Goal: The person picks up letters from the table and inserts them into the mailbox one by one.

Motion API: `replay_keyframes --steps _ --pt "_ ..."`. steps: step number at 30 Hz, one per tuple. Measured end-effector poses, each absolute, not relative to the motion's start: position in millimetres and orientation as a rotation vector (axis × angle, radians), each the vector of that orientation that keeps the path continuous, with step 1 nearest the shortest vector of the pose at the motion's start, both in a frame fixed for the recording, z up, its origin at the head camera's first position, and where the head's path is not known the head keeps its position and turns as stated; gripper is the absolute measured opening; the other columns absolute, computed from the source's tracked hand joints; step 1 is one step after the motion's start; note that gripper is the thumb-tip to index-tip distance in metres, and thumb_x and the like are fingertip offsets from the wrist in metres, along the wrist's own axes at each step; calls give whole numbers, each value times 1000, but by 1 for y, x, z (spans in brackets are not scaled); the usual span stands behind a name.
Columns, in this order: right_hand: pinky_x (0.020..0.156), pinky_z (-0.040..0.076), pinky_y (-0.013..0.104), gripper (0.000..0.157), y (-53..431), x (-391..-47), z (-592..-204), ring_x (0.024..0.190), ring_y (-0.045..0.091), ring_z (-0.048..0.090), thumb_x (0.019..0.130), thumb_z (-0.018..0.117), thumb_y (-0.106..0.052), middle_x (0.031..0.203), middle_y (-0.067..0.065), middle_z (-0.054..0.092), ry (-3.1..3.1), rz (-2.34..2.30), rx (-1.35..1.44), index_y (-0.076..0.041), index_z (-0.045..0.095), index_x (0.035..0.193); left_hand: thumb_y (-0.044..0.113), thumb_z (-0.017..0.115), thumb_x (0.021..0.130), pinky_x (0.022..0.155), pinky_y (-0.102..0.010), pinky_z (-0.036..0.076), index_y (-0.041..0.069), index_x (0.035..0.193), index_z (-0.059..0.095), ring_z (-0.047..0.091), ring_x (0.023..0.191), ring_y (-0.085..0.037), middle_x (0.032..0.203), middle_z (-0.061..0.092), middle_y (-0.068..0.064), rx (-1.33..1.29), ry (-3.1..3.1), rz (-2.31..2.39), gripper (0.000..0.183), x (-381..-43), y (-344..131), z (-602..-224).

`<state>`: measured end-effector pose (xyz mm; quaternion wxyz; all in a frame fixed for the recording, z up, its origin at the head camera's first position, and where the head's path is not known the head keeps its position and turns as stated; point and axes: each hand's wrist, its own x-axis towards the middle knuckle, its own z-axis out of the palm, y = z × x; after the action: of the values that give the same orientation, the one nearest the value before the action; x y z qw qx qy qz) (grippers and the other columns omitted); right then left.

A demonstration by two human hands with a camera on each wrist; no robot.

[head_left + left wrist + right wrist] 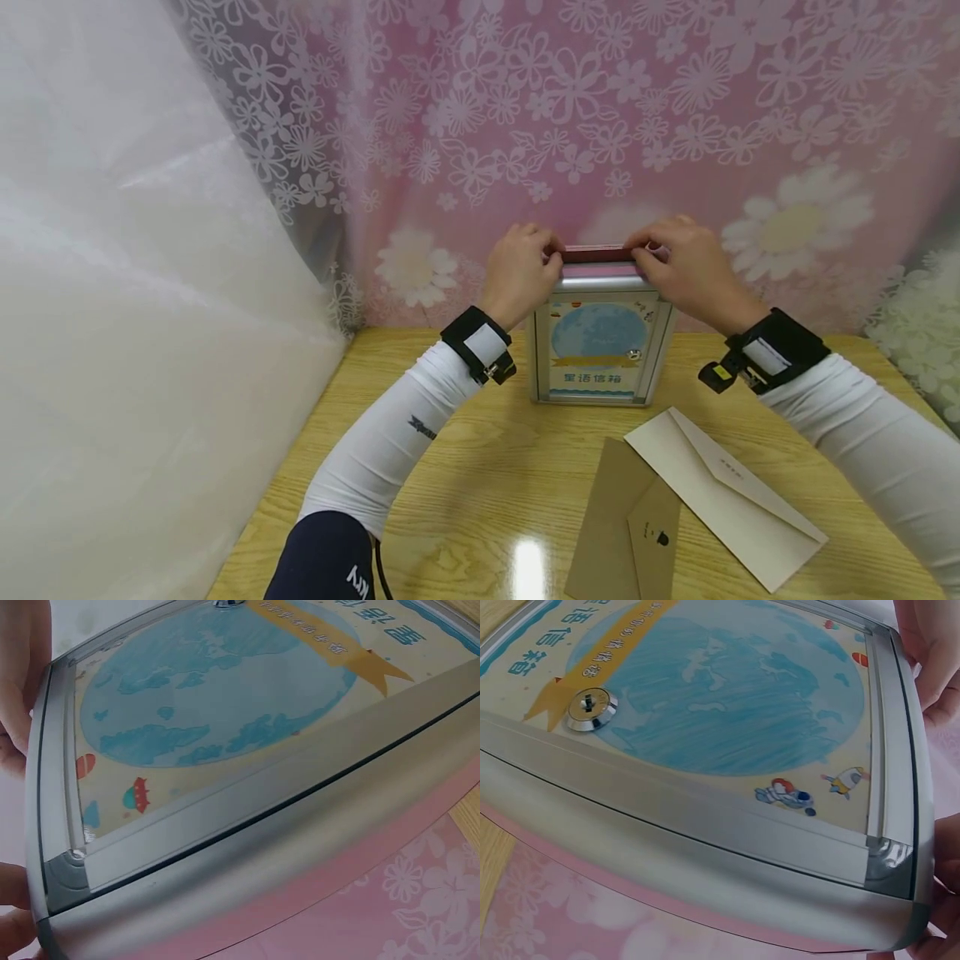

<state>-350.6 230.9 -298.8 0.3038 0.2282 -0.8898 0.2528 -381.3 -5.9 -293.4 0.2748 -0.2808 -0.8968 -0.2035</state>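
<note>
A silver-framed mailbox (600,342) stands upright on the table, with a blue globe picture and Chinese lettering on its front. Along its pink top, a narrow strip of a dark red envelope (597,255) shows; the rest of it is hidden. My left hand (522,271) pinches the envelope's left end, and my right hand (686,267) pinches the right end, both close over the mailbox's top corners. The round lock (591,709) sits on the mailbox door, near its right side. In both wrist views, fingers appear only at the edge, beside the mailbox frame.
On the wooden table (450,500), a brown envelope (615,517) and a cream envelope (723,492) lie in front of the mailbox. Behind hangs a pink flowered curtain (570,125). White sheeting (150,292) is at the left, and pale flowers (926,333) stand far right.
</note>
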Motion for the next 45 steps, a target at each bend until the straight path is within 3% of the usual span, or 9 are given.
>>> replay_keyframes --steps 4,12,27,36,45 --pt "75 39 47 16 231 -351 -302 92 27 48 91 59 -13 99 12 66 -2367 661 605 -5 72 96 20 55 93 74 -30 45 21 91 73 50 88 -14 91 61 4 -760 -2419 -502 18 -383 -6 -298" --pt "77 38 49 16 230 -352 -304 93 29 48 90 59 -11 100 14 67 -2342 663 604 -2 72 95 23 53 93 71 -29 45 20 91 72 50 86 -13 90 60 4 -773 -2405 -499 19 -384 -6 -302" --pt "87 33 62 26 254 -329 -300 109 36 42 94 57 -20 116 20 60 -2394 752 493 -1 68 107 18 56 91 71 -31 42 13 93 68 47 83 -16 89 58 0 -893 -2189 -510 14 -363 -15 -307" --pt "76 36 57 32 274 -307 -309 101 36 43 97 54 -25 106 19 58 -2450 727 449 -1 63 116 15 57 89 67 -34 41 11 96 65 47 83 -18 92 58 -2 -1015 -1962 -374 12 -323 -14 -329" --pt "74 37 57 38 285 -290 -320 101 37 44 99 51 -27 117 24 54 -2483 714 451 -1 58 125 19 52 90 78 -31 46 11 101 65 50 87 -16 96 60 -1 -1112 -2072 -385 19 -298 -3 -372"
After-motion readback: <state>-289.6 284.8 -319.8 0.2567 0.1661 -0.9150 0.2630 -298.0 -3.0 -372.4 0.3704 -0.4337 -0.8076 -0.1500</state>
